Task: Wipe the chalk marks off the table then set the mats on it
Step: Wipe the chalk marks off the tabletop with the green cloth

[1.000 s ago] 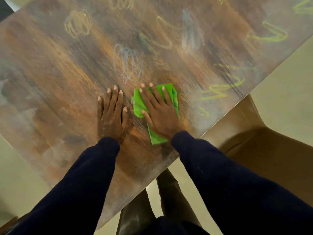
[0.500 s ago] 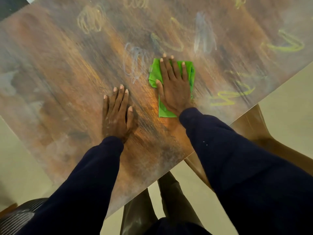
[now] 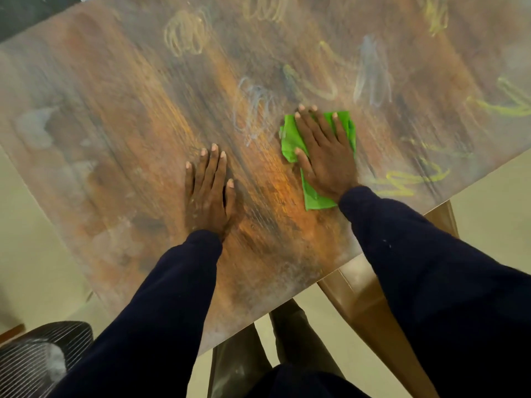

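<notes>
Fingers of the right hand: straight, slightly spread, lying flat on the green cloth. The thumb is out to the side near the cloth's left edge and the palm is down too. This is probably for broad, even pressure, so the folded cloth drags full width and doesn't bunch.

Left hand: fingers straight and pressed together, flat on bare table, holding nothing. It looks like a brace, taking the person's weight while they lean over and steadying the top.

The cloth is under the right hand, near the table's near-right edge. A pale blue scribble is just beyond and left of it, and a yellow-green squiggle is just to its right.

Marks: plenty uncleaned. There is a yellow coil far left, and more loops along the far edge and right side. The near-left area shows only pale haze and smears.

Mats are not in view. Judged step: wiping, with the task early and mat-setting not begun. The blue scribble and the yellow-green squiggle look like the closest targets.

A dark mesh chair back is at lower left and a brown chair is under the table's right edge.
</notes>
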The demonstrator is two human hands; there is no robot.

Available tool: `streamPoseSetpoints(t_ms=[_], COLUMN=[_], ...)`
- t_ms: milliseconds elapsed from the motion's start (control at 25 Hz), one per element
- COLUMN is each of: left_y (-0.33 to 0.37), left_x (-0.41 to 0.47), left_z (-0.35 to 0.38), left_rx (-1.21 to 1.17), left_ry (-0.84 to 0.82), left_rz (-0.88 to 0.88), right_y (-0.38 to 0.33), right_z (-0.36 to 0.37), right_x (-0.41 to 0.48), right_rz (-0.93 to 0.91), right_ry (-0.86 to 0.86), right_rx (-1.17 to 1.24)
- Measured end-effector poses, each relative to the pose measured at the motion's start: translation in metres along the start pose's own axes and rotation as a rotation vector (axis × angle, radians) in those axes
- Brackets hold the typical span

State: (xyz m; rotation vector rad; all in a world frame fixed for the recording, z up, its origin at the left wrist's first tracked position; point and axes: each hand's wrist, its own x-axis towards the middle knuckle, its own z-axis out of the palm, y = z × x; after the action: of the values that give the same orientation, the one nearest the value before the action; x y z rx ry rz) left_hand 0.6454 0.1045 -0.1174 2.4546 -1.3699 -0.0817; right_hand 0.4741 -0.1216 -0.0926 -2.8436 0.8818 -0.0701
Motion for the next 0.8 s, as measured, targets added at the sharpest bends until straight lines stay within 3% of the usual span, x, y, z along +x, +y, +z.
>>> streamPoseSetpoints(t_ms=[80, 200, 320, 480, 560, 680, 800], left_y=[-0.001, -0.002, -0.002, -0.004, -0.003, -0.001, -0.002], left_x=[-0.002, -0.002, -0.001, -0.001, 0.001, 0.001, -0.002], left_z=[0.0, 0.0, 0.001, 0.002, 0.002, 0.001, -0.001], left_rx=[0.009, 0.004, -0.024, -0.002, 0.002, 0.003, -0.018], left_ry=[0.001, 0.026, 0.073, 0.059, 0.049, 0.035, 0.038], left_rz=[-0.009, -0.043, -0.081, -0.083, -0.084, -0.089, -0.08], right_y=[-0.028, -0.076, -0.084, -0.017, 0.006, -0.019, -0.067], right_z=[0.007, 0.019, 0.018, 0.005, 0.001, 0.002, 0.015], right_x=[0.035, 0.052, 0.002, -0.04, -0.011, 0.051, 0.071], right_rz=[0.085, 0.02, -0.191, -0.516, -0.405, -0.066, 0.013], right_ry=[0.04, 0.054, -0.051, -0.14, -0.1, -0.002, 0.029], right_rx=[0.002, 0.015, 0.05, 0.035, 0.017, 0.017, 0.025])
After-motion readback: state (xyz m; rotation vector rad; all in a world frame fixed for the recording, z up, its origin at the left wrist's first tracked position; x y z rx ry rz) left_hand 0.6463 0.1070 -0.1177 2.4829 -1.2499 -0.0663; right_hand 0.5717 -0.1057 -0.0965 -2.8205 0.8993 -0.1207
